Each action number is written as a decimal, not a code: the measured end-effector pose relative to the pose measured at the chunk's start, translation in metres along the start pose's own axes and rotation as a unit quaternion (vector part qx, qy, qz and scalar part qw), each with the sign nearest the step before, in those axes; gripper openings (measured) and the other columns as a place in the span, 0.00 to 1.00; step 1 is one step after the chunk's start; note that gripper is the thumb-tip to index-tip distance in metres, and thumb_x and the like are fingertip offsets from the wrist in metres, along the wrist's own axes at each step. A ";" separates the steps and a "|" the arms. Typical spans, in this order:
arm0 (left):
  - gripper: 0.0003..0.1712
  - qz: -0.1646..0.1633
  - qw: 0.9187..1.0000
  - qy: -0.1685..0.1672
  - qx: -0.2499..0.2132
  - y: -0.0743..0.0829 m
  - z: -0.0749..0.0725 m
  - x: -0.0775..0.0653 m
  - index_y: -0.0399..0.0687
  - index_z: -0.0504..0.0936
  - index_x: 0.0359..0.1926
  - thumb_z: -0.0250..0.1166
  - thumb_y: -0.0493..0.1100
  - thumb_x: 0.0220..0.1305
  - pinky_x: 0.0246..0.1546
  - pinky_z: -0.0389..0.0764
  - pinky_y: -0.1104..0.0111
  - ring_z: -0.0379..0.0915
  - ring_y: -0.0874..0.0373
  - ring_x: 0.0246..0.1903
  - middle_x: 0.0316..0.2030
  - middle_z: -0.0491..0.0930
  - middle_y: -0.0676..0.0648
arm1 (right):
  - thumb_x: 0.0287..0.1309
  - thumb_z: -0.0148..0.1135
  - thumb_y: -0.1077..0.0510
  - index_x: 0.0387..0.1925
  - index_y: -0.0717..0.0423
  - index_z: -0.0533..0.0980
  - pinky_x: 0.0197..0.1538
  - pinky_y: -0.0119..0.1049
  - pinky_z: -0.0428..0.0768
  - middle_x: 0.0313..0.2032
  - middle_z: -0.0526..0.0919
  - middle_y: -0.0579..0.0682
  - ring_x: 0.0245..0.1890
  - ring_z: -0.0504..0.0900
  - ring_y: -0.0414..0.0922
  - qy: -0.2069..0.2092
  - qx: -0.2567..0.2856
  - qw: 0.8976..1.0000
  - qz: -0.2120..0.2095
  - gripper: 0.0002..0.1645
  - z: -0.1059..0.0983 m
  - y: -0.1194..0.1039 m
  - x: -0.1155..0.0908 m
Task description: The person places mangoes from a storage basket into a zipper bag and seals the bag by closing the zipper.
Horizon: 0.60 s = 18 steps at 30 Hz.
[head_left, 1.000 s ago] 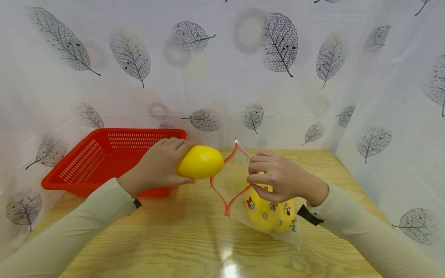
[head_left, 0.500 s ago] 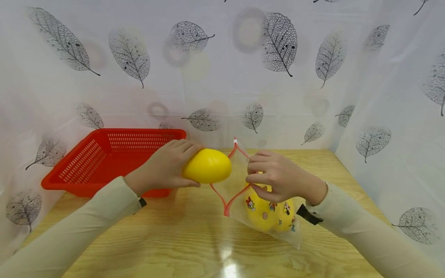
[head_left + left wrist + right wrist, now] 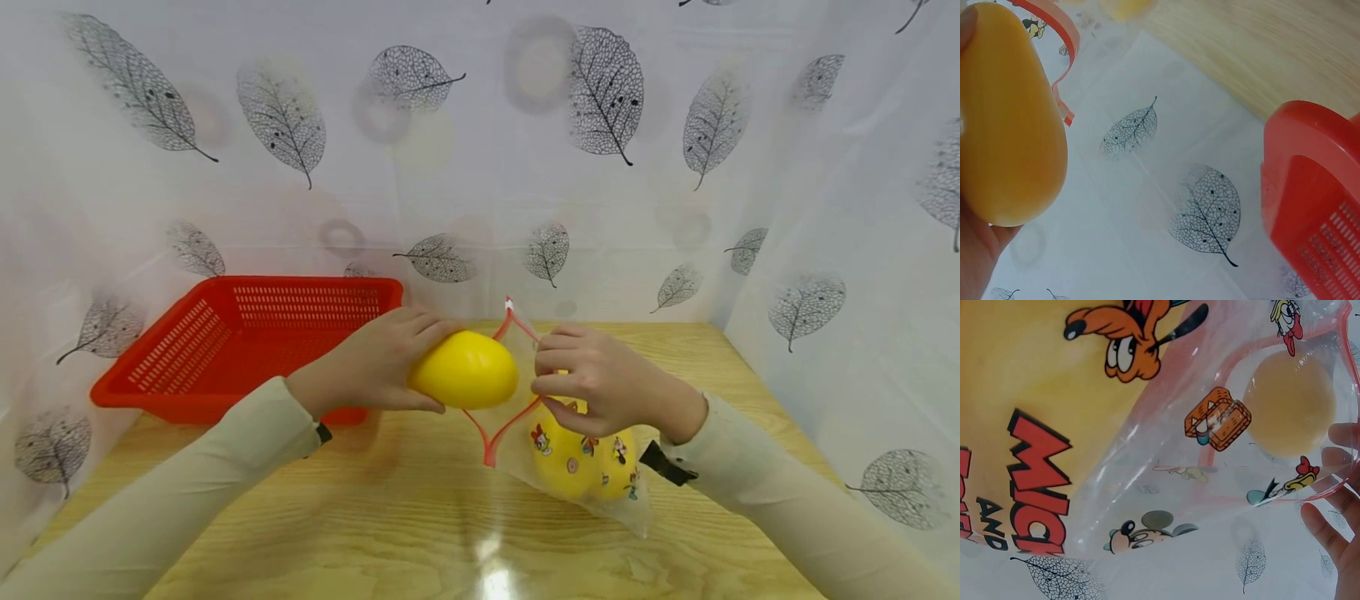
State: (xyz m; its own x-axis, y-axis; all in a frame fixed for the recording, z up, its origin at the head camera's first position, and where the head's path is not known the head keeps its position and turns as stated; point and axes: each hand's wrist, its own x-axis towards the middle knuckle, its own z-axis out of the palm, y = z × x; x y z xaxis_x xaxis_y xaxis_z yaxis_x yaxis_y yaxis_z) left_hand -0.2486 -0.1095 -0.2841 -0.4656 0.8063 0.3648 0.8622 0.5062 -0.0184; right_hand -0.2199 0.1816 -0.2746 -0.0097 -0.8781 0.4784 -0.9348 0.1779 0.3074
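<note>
My left hand (image 3: 386,362) grips a smooth yellow oval fruit (image 3: 467,371) that looks like a mango, its fingers over the top and its thumb below. The fruit is at the mouth of a clear zip bag (image 3: 490,452) with a red zip edge and cartoon prints, covering part of the opening. With thumb and fingers, my right hand (image 3: 596,379) pinches the bag's right edge, and the mouth gapes in a diamond. Several yellow rounded things lie inside the bag. Through the plastic, the right wrist view shows the held fruit (image 3: 1290,403) within the red-rimmed opening.
A red slotted plastic basket (image 3: 187,408) stands at the back left, close behind the left forearm. The wooden table (image 3: 375,533) meets a whitish leaf-print curtain (image 3: 480,167) at the back and sides.
My left hand has carried the yellow fruit to the right and slightly nearer, over the bag's mouth. The right hand and bag have hardly moved.
</note>
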 end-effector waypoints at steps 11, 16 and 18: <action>0.49 0.004 1.000 -0.014 -0.016 0.000 0.004 0.005 0.49 0.66 0.63 0.73 0.63 0.42 0.56 0.74 0.57 0.69 0.54 0.55 0.57 0.73 0.51 | 0.60 0.45 0.54 0.24 0.51 0.75 0.37 0.36 0.72 0.23 0.72 0.45 0.28 0.70 0.42 0.000 0.001 1.000 0.000 0.14 -0.001 0.000 0.001; 0.48 0.011 1.000 -0.018 -0.019 0.001 0.006 0.007 0.49 0.66 0.63 0.72 0.62 0.43 0.57 0.74 0.58 0.69 0.54 0.55 0.57 0.73 0.50 | 0.60 0.46 0.54 0.25 0.50 0.75 0.38 0.36 0.73 0.23 0.72 0.45 0.28 0.69 0.42 0.000 0.001 1.000 0.001 0.14 -0.001 0.000 0.001; 0.48 0.015 1.000 -0.020 -0.019 0.001 0.006 0.008 0.49 0.66 0.63 0.72 0.62 0.43 0.57 0.73 0.58 0.69 0.53 0.56 0.57 0.73 0.51 | 0.60 0.46 0.54 0.25 0.50 0.76 0.38 0.36 0.73 0.23 0.73 0.45 0.28 0.70 0.42 -0.001 0.000 1.000 0.001 0.14 -0.002 0.000 0.001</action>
State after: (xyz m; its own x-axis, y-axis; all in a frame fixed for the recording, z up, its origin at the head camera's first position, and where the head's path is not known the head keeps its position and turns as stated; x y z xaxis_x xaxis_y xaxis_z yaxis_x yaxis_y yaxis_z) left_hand -0.2523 -0.1007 -0.2867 -0.4460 0.8331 0.3272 0.8826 0.4702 0.0059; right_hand -0.2191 0.1815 -0.2730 -0.0131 -0.8784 0.4778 -0.9346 0.1806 0.3064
